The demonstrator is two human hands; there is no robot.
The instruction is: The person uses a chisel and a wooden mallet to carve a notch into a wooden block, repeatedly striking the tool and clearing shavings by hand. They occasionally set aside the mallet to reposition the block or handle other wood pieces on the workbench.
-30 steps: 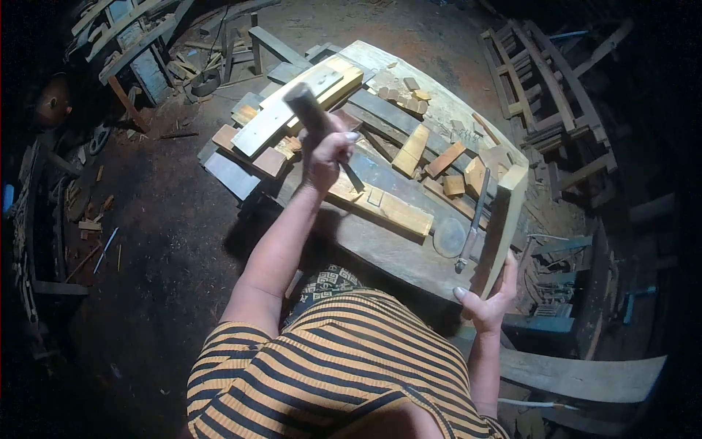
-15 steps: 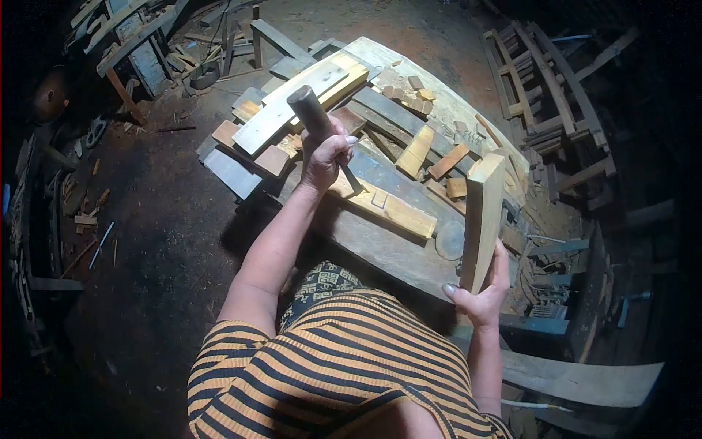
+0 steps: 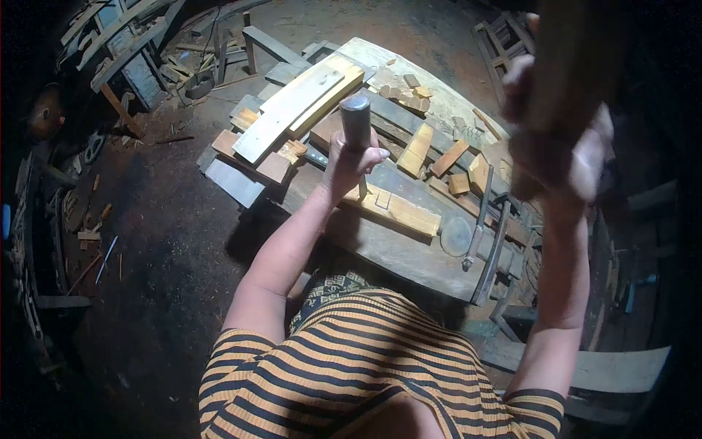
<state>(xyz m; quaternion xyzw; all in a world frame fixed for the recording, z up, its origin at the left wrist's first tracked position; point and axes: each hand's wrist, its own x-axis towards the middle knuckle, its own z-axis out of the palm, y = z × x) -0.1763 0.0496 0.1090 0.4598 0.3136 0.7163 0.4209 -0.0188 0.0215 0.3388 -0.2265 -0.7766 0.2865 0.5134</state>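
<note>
- Gripping the chisel (image 3: 357,126) nearly upright in the left hand (image 3: 346,166), with fingers closed around its handle and the blade down on the marked wooden piece (image 3: 409,215).
- Clutching a wooden block (image 3: 575,66) high in the right hand (image 3: 559,157) (quite blurred), with fingers wrapped round it, close to the camera.
- Lying along the workbench (image 3: 387,256), in the case of the marked wooden piece, with one end near a round disc (image 3: 456,236) and metal clamps (image 3: 496,245).
</note>
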